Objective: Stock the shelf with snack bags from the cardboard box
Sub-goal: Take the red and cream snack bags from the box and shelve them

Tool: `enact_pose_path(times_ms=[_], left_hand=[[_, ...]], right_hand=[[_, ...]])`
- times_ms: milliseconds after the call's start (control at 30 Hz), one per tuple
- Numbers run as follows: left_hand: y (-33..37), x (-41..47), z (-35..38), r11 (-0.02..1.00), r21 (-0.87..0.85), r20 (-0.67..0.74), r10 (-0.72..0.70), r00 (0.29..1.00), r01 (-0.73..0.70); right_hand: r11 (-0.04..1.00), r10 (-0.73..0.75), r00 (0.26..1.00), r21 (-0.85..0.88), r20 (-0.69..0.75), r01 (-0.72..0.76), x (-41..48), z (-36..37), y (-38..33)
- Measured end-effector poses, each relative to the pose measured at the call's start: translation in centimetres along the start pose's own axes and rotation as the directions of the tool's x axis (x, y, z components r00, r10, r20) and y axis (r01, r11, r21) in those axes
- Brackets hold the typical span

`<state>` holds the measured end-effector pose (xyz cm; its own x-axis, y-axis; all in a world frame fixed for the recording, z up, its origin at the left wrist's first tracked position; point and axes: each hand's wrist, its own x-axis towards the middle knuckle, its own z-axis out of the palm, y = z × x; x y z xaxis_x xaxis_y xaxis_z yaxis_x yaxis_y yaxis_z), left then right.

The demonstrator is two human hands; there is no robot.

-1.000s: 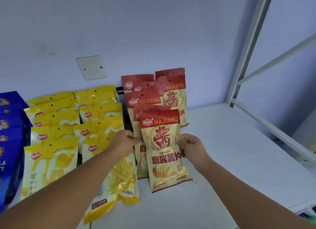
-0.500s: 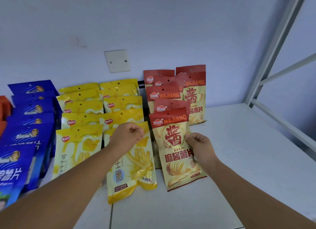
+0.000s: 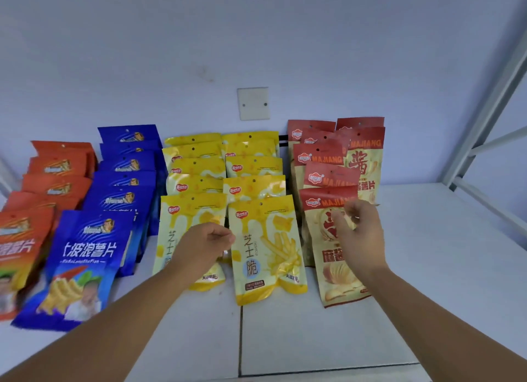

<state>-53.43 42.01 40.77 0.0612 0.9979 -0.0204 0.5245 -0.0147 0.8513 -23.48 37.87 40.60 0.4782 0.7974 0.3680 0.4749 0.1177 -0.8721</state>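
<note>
White shelf [image 3: 427,267], pale wall [image 3: 256,39]; snack bags [image 3: 265,253] rowed; left hand [image 3: 204,246] curled, empty; right hand [image 3: 359,233] loose, empty.

Looks like a shop: a white shelf [image 3: 445,267] carries snack bags [image 3: 265,247] in colour rows, steel upright [image 3: 484,110] at two o'clock.

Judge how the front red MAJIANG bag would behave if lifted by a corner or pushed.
The front red bag is a thin film pouch, so probably light and floppy at a corner. On the smooth white shelf it likely slides. It overlaps the red bags behind, so a push may shift them too.
</note>
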Motion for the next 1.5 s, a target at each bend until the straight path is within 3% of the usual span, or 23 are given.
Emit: enact_pose_path(times_ms=[67,167,267,533,800,967,1067,1233,1500], left_hand=[[-1.7,-1.5,-1.5,0.995,0.095,-0.064,0.020,0.998,-0.014],[-4.9,-3.6,-3.3,0.962,0.259,-0.068,0.109,0.992,-0.088],[-7.8,-4.5,-4.5,0.893,0.428,-0.025,0.164,0.986,-0.137],[-10.0,-1.7,-5.3,0.716,0.656,0.081,0.246,0.966,-0.238],[-10.1,1.4,-3.5,0.667,0.697,0.084,0.288,0.954,-0.263],[-10.5,1.2,-3.5,0.701,0.669,0.055,0.284,0.957,-0.246],[-10.4,0.6,-4.6,0.702,0.664,0.063,0.291,0.955,-0.258],[-9.7,-0.9,-9.1,0.678,0.682,0.108,0.277,0.955,-0.274],[-12.7,-5.1,-18.7,0.643,0.765,-0.082,0.140,0.987,-0.028]], right_hand=[[0.976,-0.140,0.970,-0.138,0.201,0.169,-2.6,1.9,-0.9],[0.863,-0.218,0.804,-0.274,0.554,0.423,-6.7,4.8,-0.7],[0.767,-0.200,0.727,-0.357,0.657,0.534,-9.1,7.2,0.8],[0.652,-0.216,0.751,-0.480,0.624,0.587,-7.4,9.8,2.1],[0.686,-0.187,0.803,-0.510,0.566,0.519,-4.1,13.7,2.2],[0.705,-0.171,0.822,-0.515,0.543,0.487,-3.6,14.6,2.2],[0.752,-0.184,0.821,-0.460,0.540,0.472,-4.1,14.7,1.9],[0.765,-0.332,0.772,-0.323,0.542,0.557,-3.6,16.4,0.1],[0.781,-0.492,0.689,-0.080,0.533,0.620,-6.8,20.9,-4.4]])
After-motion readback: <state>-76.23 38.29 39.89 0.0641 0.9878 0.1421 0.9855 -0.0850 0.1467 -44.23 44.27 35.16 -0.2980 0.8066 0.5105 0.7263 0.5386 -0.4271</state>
